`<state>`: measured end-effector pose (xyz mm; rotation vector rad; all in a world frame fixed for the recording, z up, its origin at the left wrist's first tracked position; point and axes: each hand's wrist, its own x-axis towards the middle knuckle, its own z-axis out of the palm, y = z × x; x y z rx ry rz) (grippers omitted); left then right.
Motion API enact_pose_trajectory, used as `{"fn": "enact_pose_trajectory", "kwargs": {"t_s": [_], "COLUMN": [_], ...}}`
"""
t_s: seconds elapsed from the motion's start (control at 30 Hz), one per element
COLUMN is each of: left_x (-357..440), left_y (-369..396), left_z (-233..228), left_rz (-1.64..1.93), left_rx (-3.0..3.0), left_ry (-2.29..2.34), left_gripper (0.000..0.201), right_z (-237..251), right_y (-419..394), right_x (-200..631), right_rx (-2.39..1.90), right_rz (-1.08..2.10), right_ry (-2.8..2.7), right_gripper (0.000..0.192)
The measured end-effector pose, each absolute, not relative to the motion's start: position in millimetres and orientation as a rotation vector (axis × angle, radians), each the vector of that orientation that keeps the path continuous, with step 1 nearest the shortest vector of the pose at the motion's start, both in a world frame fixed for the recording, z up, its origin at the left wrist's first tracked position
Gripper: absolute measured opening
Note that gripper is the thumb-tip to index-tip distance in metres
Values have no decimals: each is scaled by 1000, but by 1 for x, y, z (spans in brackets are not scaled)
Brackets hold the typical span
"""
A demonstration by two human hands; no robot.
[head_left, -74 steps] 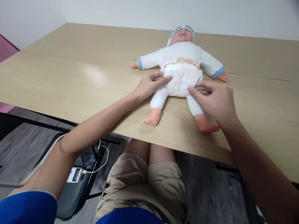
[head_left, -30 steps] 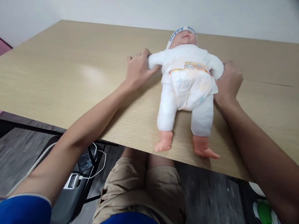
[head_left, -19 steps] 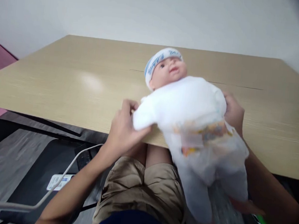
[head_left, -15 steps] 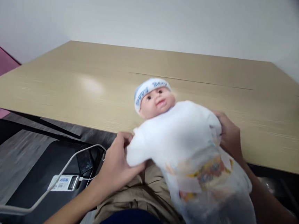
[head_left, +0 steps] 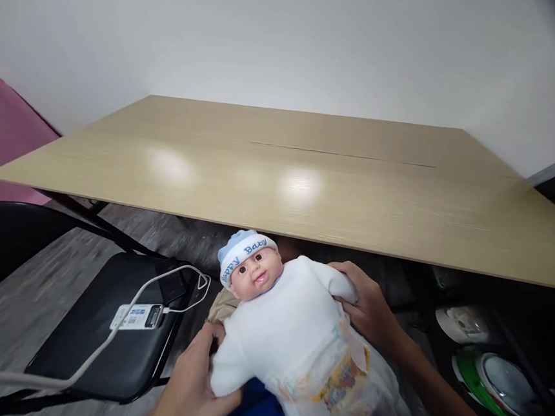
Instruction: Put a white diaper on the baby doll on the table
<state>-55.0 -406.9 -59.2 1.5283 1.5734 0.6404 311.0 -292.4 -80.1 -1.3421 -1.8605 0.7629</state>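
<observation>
A baby doll (head_left: 279, 325) lies face up, tilted, over my lap just below the table's front edge. It has a white padded top and a blue and white cap (head_left: 247, 252) with "Happy Baby" on it. Round its lower body is a see-through wrap (head_left: 344, 385) with yellow-orange printed patches, perhaps a diaper. My left hand (head_left: 205, 373) grips the doll's arm at the left of the picture, thumb beneath. On the other side my right hand (head_left: 363, 306) is closed round the other arm. The doll's feet are cut off by the frame's lower edge.
A wooden table (head_left: 222, 177) spans the view before a pale wall. At left a black chair (head_left: 95, 347) carries a white device (head_left: 138, 317) with a cable (head_left: 116, 323). A round green-and-white item (head_left: 492, 385) sits low at right.
Both hands have brought the doll down and closer to my body, from over the table's edge to my lap. The view has shifted, showing more at the right. Both grips stay.
</observation>
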Motion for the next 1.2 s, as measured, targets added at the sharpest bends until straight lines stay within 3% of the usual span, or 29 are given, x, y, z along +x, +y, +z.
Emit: {"fn": "enact_pose_trajectory", "kwargs": {"t_s": [0.27, 0.43, 0.6, 0.87, 1.03, 1.2], "left_x": [-72, -82, -84, -80, -46, 37], "left_y": [-423, -424, -421, -415, -398, -353], "left_z": [-82, -113, -115, -92, -38, -31], "left_rz": [319, 305, 279, 168, 207, 292], "left_rx": [1584, 1584, 1581, 2156, 2337, 2378], "left_ry": [1492, 1449, 1434, 1618, 1068, -39], "left_gripper": [29, 35, 38, 61, 45, 27], "right_z": [-133, -168, -141, -95, -107, -115], "right_y": [-313, -310, -304, -310, -314, -315], "right_x": [300, 309, 308, 247, 221, 221], "right_rx": [-1423, -1405, -1384, -1024, -951, -947], "right_rz": [1062, 1227, 1159, 1544, 1482, 1520], "right_ry": [-2122, -2219, -2071, -1966, -2032, -2005], "right_gripper": [40, 56, 46, 45, 38, 43]}}
